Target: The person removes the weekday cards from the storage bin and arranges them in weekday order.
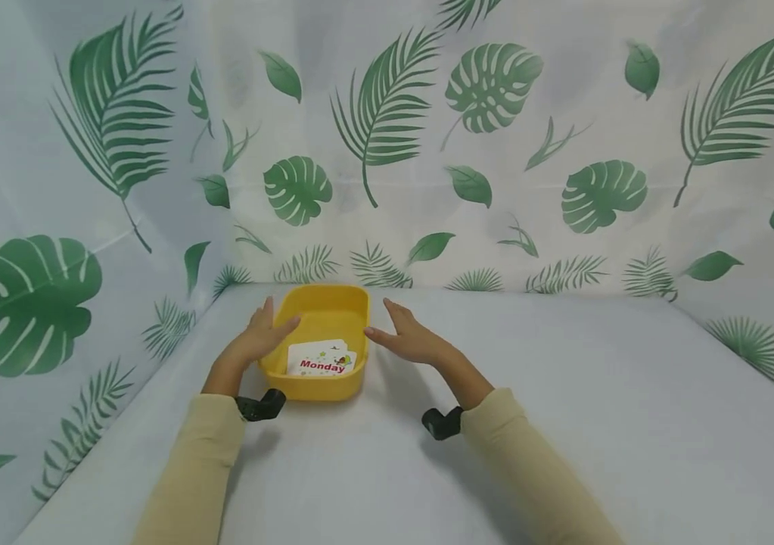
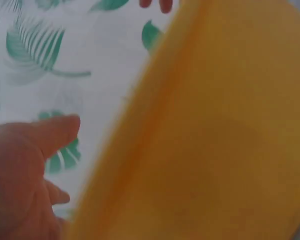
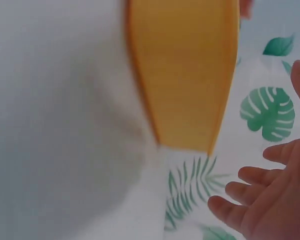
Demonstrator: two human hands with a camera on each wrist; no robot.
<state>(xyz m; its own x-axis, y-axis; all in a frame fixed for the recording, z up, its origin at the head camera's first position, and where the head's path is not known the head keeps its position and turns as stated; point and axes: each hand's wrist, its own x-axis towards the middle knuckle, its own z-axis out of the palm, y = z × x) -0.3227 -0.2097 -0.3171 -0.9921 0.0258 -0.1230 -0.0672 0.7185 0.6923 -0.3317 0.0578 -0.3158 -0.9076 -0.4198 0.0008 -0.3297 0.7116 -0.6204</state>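
Note:
A yellow plastic tray (image 1: 321,390) with raised walls stands on the white surface toward the back left. Inside its near end lie white cards (image 1: 312,352); the top one reads "Monday" in red and carries a small colourful picture. My left hand (image 1: 259,337) is at the tray's left side, thumb and fingers spread and holding nothing. On the other side, my right hand (image 1: 414,339) has its fingers extended, its thumb close to the tray's right wall. The right wrist view shows a gap between the right hand (image 3: 275,185) and the tray (image 3: 185,75).
A white cloth (image 1: 564,393) covers the table. Behind and to the left hang white curtains (image 1: 529,174) printed with green leaves. Each wrist wears a black camera mount (image 1: 442,424) below the sleeve cuff.

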